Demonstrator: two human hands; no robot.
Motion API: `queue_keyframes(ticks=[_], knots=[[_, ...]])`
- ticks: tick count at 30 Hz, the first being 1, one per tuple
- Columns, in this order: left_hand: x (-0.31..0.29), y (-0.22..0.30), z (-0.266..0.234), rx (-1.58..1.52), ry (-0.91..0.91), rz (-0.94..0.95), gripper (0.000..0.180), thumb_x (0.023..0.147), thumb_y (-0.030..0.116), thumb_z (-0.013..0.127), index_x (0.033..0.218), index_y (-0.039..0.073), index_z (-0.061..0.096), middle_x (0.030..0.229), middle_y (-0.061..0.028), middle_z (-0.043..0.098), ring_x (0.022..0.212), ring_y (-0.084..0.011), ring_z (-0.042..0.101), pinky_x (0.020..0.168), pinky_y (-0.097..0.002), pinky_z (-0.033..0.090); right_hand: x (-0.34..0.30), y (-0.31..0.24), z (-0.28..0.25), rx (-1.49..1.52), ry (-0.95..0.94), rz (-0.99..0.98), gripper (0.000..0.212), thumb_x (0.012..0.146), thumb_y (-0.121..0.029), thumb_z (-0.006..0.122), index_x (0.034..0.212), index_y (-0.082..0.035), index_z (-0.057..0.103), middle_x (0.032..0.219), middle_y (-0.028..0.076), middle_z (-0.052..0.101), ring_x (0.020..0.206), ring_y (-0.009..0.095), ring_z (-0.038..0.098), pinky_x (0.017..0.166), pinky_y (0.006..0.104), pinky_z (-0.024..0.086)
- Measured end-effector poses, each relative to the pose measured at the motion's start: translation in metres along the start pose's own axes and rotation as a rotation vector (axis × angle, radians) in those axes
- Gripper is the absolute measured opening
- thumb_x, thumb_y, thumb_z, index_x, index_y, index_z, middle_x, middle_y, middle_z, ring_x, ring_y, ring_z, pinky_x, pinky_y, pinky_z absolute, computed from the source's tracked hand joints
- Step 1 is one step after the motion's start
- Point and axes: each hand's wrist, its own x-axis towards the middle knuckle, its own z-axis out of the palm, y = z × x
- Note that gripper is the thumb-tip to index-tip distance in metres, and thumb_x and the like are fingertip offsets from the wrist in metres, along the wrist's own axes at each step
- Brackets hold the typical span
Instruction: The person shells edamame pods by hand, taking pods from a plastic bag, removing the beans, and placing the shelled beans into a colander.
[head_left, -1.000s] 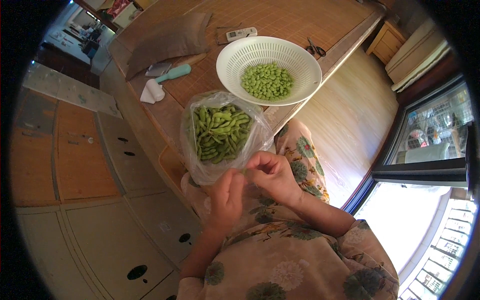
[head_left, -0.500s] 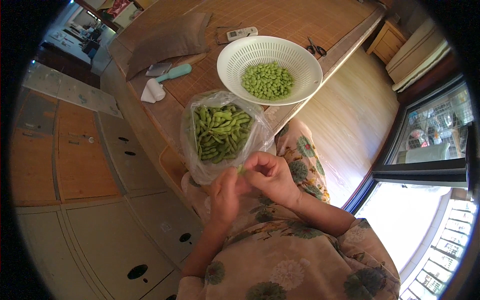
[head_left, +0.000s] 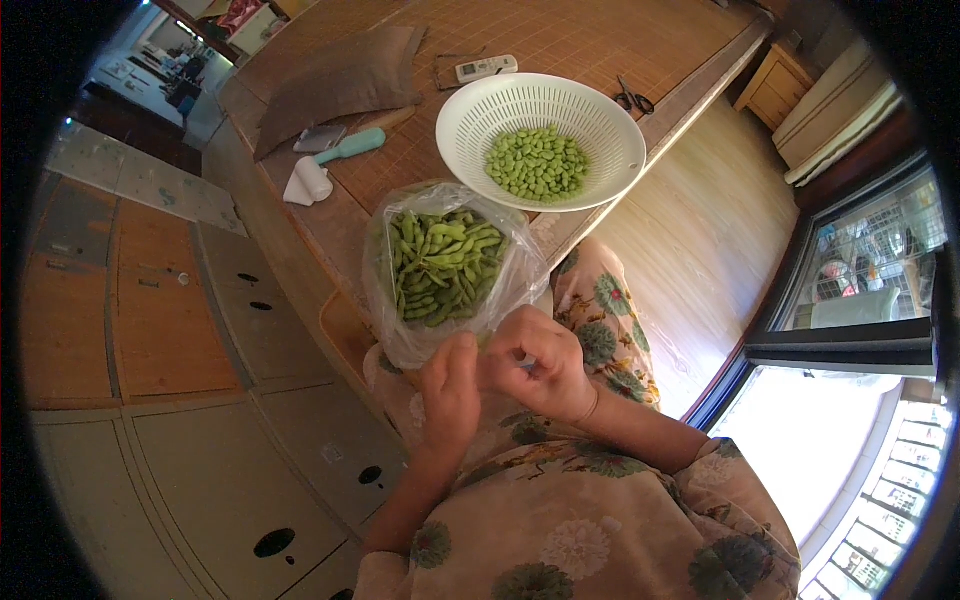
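Over my lap, close to the near edge of a clear plastic bag (head_left: 395, 340), my left hand (head_left: 452, 388) and my right hand (head_left: 545, 368) meet with fingers pinched together. Between the fingertips a sliver of green shows, an edamame pod (head_left: 486, 340) mostly hidden by the fingers. Whole edamame pods (head_left: 450, 262) fill the open bag. Behind it, to the right, a white slotted colander (head_left: 610, 120) holds a heap of shelled green beans (head_left: 538, 163).
Left of the bag lie a white roll (head_left: 313, 180), a teal-handled tool (head_left: 352, 144) and a brown cushion (head_left: 345, 80). A remote control (head_left: 487, 68) and black scissors (head_left: 633, 97) lie beyond the colander. The table edge (head_left: 690, 102) slants along the right.
My right hand has turned a little and its fingers have curled in more. Less of the green pod shows between the fingertips. The bag and colander stay in place.
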Motion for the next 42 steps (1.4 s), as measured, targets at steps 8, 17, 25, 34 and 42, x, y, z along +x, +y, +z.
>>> queue_keyframes(ticks=[8, 17, 25, 34, 42], knots=[[0.008, -0.005, -0.009, -0.418, -0.184, -0.311, 0.027, 0.097, 0.020, 0.047, 0.078, 0.002, 0.056, 0.074, 0.0004, 0.052, 0.072, -0.0092, 0.050, 0.063, -0.0263, 0.043, -0.005, 0.005, -0.006, 0.606, -0.110, 0.438, 0.010, 0.087, 0.006, 0.055, 0.091, -0.003, 0.054, 0.084, 0.004, 0.058, 0.075, 0.014, 0.066, 0.062, 0.0249, 0.052], [0.008, -0.002, -0.013, -0.272, -0.252, -0.253, 0.027, 0.097, 0.018, 0.047, 0.079, 0.002, 0.059, 0.069, 0.0005, 0.054, 0.062, -0.0083, 0.050, 0.055, -0.0251, 0.040, -0.002, 0.008, -0.009, 0.814, -0.196, 0.478, 0.011, 0.091, 0.007, 0.049, 0.096, -0.003, 0.048, 0.090, 0.005, 0.054, 0.077, 0.016, 0.067, 0.066, 0.0254, 0.053], [0.003, -0.008, -0.011, 0.073, -0.139, 0.100, 0.033, 0.100, 0.023, 0.047, 0.075, 0.003, 0.053, 0.064, 0.0004, 0.050, 0.057, -0.0093, 0.044, 0.052, -0.0266, 0.036, -0.005, 0.007, 0.001, 0.760, -0.090, 0.356, 0.014, 0.089, 0.009, 0.048, 0.096, -0.002, 0.047, 0.096, 0.006, 0.050, 0.082, 0.016, 0.061, 0.070, 0.0285, 0.053], [0.003, -0.007, -0.012, 0.167, -0.111, 0.296, 0.022, 0.096, 0.007, 0.050, 0.077, -0.003, 0.049, 0.064, -0.0038, 0.040, 0.062, -0.0094, 0.037, 0.055, -0.0280, 0.036, -0.008, 0.002, -0.004, 0.558, 0.111, 0.383, 0.016, 0.085, 0.005, 0.059, 0.099, -0.002, 0.056, 0.096, 0.006, 0.056, 0.086, 0.017, 0.058, 0.072, 0.0270, 0.048], [0.005, 0.007, -0.013, 0.385, -0.109, 0.476, 0.017, 0.093, 0.004, 0.053, 0.077, -0.003, 0.052, 0.065, -0.0134, 0.048, 0.057, -0.0243, 0.046, 0.054, -0.0341, 0.039, -0.004, -0.001, -0.009, 0.096, -0.069, 0.102, 0.023, 0.086, 0.004, 0.061, 0.108, 0.000, 0.064, 0.101, 0.010, 0.061, 0.094, 0.020, 0.060, 0.081, 0.0282, 0.047]])
